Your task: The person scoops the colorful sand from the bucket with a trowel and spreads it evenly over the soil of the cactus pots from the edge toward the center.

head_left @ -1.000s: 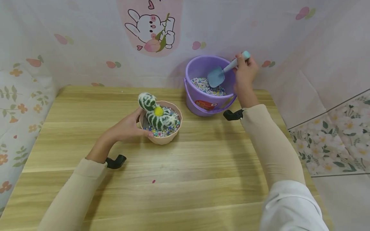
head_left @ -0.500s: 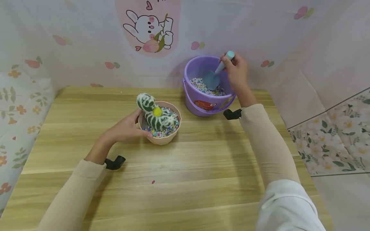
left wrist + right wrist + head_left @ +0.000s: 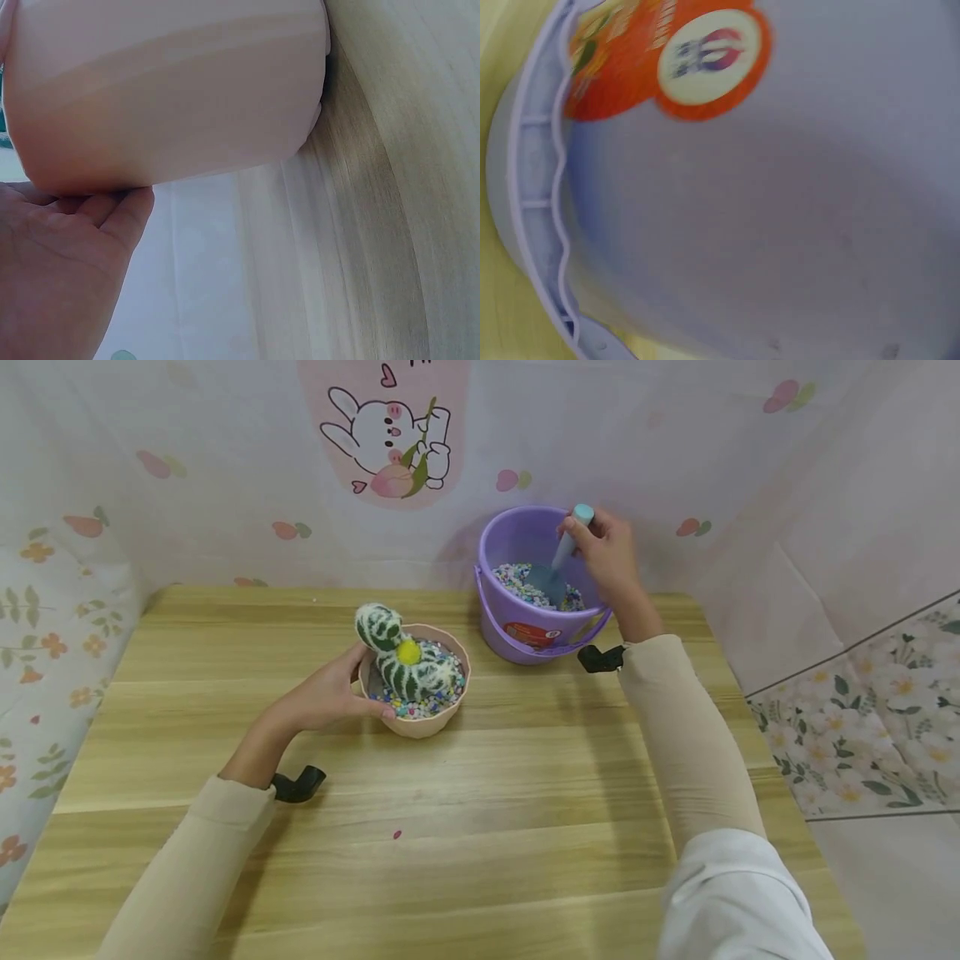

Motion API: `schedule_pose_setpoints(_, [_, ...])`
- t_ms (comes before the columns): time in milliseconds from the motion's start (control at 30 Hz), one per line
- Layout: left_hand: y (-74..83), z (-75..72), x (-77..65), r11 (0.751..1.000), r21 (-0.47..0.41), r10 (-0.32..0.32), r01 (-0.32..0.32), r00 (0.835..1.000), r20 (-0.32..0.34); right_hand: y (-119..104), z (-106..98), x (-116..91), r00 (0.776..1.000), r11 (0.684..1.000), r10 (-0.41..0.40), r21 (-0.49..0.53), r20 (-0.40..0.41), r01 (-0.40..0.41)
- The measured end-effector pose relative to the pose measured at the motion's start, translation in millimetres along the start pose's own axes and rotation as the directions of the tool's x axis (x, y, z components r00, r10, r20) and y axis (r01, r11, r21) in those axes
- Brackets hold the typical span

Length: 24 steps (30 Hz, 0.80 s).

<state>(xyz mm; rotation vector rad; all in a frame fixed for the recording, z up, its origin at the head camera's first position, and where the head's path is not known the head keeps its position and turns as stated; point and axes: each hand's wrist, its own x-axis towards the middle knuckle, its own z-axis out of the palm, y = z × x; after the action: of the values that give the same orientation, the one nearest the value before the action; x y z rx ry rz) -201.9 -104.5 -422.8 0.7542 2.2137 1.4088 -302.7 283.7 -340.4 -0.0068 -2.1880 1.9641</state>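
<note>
Seemingly scooping beads inside the bucket, gripping the shovel in a curled right hand, holding the pot on the table with a left hand curled partway round it, probably needing a level lift next.

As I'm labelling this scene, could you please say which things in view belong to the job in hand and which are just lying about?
Belong to the job:
blue scoop, in the right hand
purple bucket
colourful beads
peach pot, in the left hand
cactus

Just there:
tiny pink piece on the table
backdrop cloth
</note>
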Motion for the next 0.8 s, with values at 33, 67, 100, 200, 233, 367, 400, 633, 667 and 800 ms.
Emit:
schedule_pose_setpoints(33, [-0.5,0.4,0.0,1.000,-0.001,-0.001,0.001,1.000,-0.004,0,0,0,1.000,1.000,0.011,0.006,-0.005,-0.011])
schedule_pose_setpoints(67, [-1.1,0.7,0.1,1.000,-0.005,-0.001,0.001,1.000,-0.006,1,-1,0,1.000,1.000,0.019,0.014,-0.010,-0.019])
schedule_pose_setpoints(100, [-1.5,1.1,0.2,1.000,-0.007,-0.001,0.001,1.000,-0.006,1,-1,0,1.000,1.000,0.025,0.019,-0.016,-0.025])
schedule_pose_setpoints(200, [-1.9,1.2,0.1,1.000,-0.009,-0.004,0.004,1.000,-0.010,1,-1,0,0.999,0.998,0.046,0.033,-0.029,-0.045])
schedule_pose_setpoints(233, [-2.0,1.3,0.2,1.000,-0.011,-0.004,0.004,1.000,-0.011,1,-2,1,0.998,0.998,0.056,0.039,-0.036,-0.054])
schedule_pose_setpoints(367, [-1.7,0.9,1.6,1.000,-0.003,-0.007,0.007,1.000,-0.009,0,-6,1,0.990,0.991,0.112,0.086,-0.088,-0.104])
schedule_pose_setpoints(400, [-1.5,0.7,1.7,1.000,-0.002,-0.009,0.009,1.000,-0.008,-1,-7,1,0.986,0.988,0.129,0.102,-0.102,-0.118])
schedule_pose_setpoints(633, [-2.4,-0.5,0.8,1.000,0.009,-0.002,0.002,1.000,-0.004,-3,-9,4,0.967,0.972,0.210,0.141,-0.145,-0.189])
schedule_pose_setpoints(667, [-2.4,-0.3,0.7,1.000,0.006,-0.001,0.001,1.000,-0.002,-3,-10,5,0.964,0.969,0.221,0.144,-0.148,-0.200])
schedule_pose_setpoints(800, [-2.0,0.3,1.6,1.000,0.003,0.002,-0.002,1.000,-0.005,-6,-11,6,0.955,0.960,0.253,0.162,-0.153,-0.228])
